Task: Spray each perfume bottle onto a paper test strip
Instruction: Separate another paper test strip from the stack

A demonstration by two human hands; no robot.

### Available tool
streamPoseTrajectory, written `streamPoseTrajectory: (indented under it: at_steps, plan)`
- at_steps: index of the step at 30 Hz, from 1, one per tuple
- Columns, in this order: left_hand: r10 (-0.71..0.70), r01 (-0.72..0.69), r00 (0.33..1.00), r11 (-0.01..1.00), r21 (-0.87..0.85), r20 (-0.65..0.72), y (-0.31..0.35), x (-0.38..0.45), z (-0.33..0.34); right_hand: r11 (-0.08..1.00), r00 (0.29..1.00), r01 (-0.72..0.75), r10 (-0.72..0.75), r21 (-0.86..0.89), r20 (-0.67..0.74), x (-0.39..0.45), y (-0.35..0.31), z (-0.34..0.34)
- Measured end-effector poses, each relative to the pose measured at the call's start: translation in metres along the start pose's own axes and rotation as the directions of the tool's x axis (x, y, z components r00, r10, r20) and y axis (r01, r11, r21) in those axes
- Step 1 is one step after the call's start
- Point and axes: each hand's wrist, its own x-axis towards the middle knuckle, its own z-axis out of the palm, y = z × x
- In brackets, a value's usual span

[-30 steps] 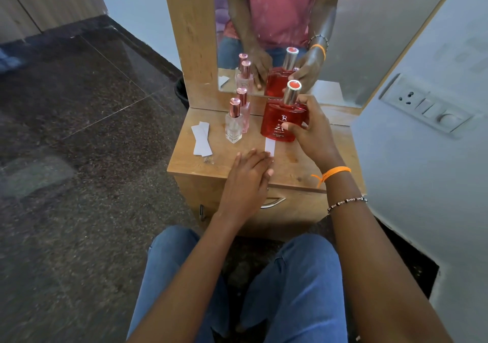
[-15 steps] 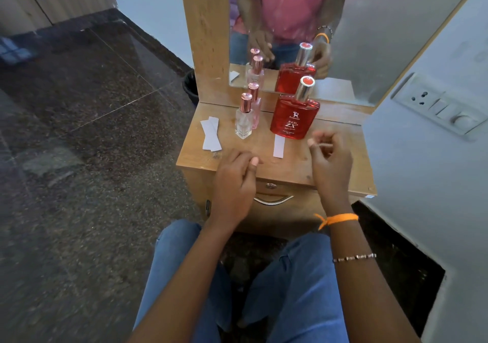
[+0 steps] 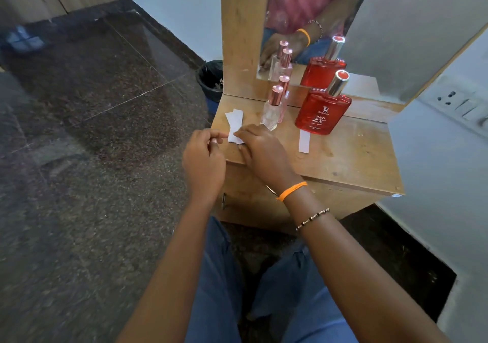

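now both hands (image 3: 232,144) pinch strip stack (image 3: 234,125); used strip (image 3: 304,141) lies lengthwise toward red bottle (image 3: 322,110).

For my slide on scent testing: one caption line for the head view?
Both hands, left and right, reach white paper test strips beside small clear pink-capped bottles.

Red bottle (image 3: 322,110), 2 pink-capped bottles (image 3: 273,110) upright; white strips (image 3: 234,123) flat.
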Motion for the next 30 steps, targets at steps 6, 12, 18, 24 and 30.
streamPoseTrajectory:
  at_steps: [6, 12, 18, 24, 30]
  plan:
    - [-0.081, 0.091, 0.990, 0.993, -0.080, 0.119, -0.001, 0.006, -0.002, 0.996, 1.000, 0.021, -0.019, -0.083, 0.018, 0.008, 0.003, -0.001]
    - [-0.158, 0.175, 0.973, 0.980, -0.090, 0.168, 0.004, 0.012, -0.007, 0.993, 0.988, -0.087, 0.076, -0.082, -0.132, 0.008, -0.001, 0.002]
    - [-0.193, 0.219, 0.955, 0.971, -0.097, 0.223, 0.008, 0.013, -0.004, 0.986, 0.942, -0.162, 0.169, 0.047, -0.290, -0.002, -0.004, -0.004]
    - [-0.195, 0.211, 0.956, 0.976, -0.050, 0.221, 0.014, 0.013, 0.002, 0.977, 0.964, -0.174, 0.194, 0.122, -0.182, 0.003, -0.001, -0.004]
    - [-0.092, 0.068, 0.973, 0.991, 0.118, 0.212, 0.012, 0.016, 0.004, 0.922, 0.965, -0.261, 0.253, 0.286, 0.064, 0.013, 0.009, -0.005]
